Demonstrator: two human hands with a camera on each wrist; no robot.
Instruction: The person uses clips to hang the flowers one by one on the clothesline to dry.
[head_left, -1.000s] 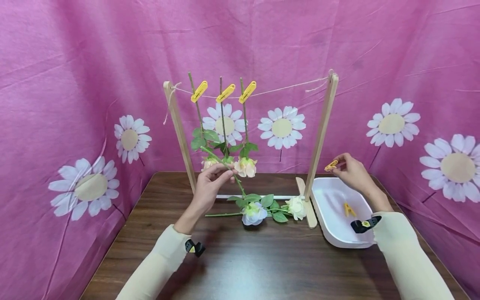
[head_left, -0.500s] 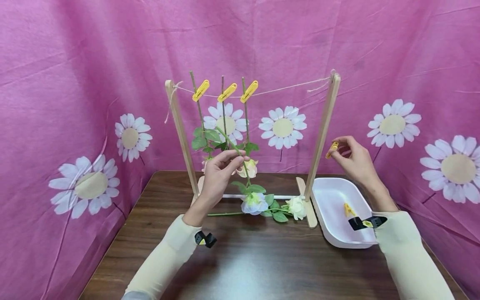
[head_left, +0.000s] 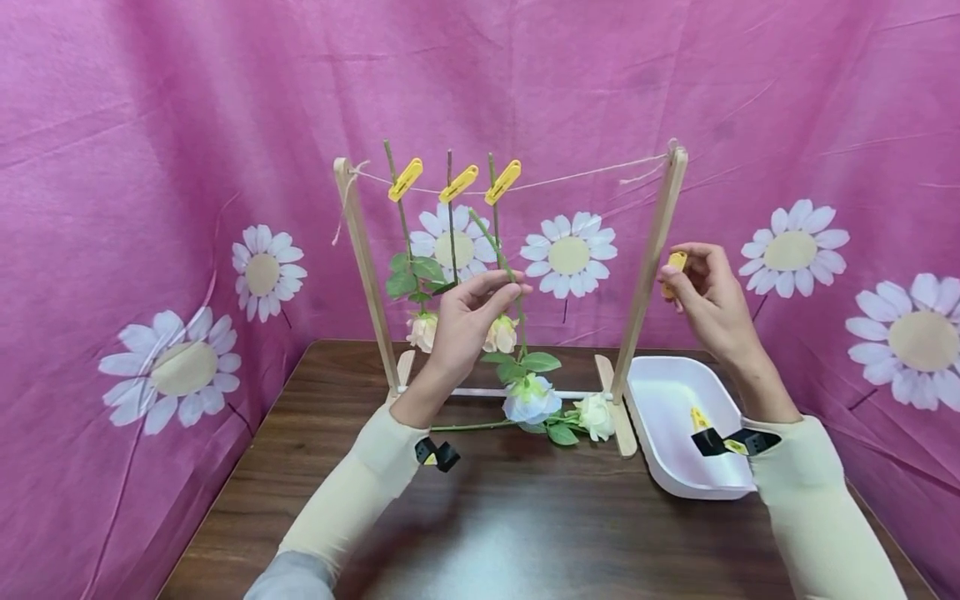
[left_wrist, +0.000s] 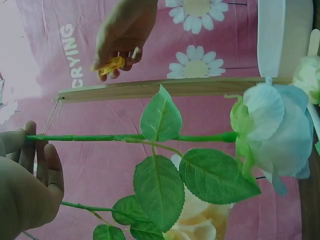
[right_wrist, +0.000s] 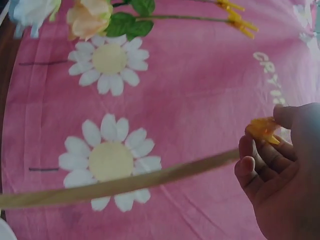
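My left hand (head_left: 474, 321) pinches the green stem of a pale blue rose (head_left: 532, 400), which hangs head down with its leaves (left_wrist: 160, 185) above the bloom. To the right, just outside the rack's right post, my right hand (head_left: 705, 292) holds a yellow clothespin (head_left: 674, 275) between thumb and fingers. A string (head_left: 585, 177) spans the wooden rack. Toward its left part, three yellow clothespins (head_left: 459, 183) hold flower stems upside down on it. Peach roses (head_left: 423, 332) hang from these; the middle bloom is hidden behind my left hand.
A white rose (head_left: 596, 417) and another stem (head_left: 472, 427) lie on the brown table (head_left: 360, 517) by the rack's foot. Right of the rack's right post (head_left: 651, 275) stands a white tray (head_left: 660, 467) with a yellow clothespin (head_left: 699, 418) in it. A pink daisy-print cloth (head_left: 570, 83) surrounds the table.
My left hand has moved right and up, lifting the blue rose clear of the table with its stem more upright. My right hand has risen with the clothespin.
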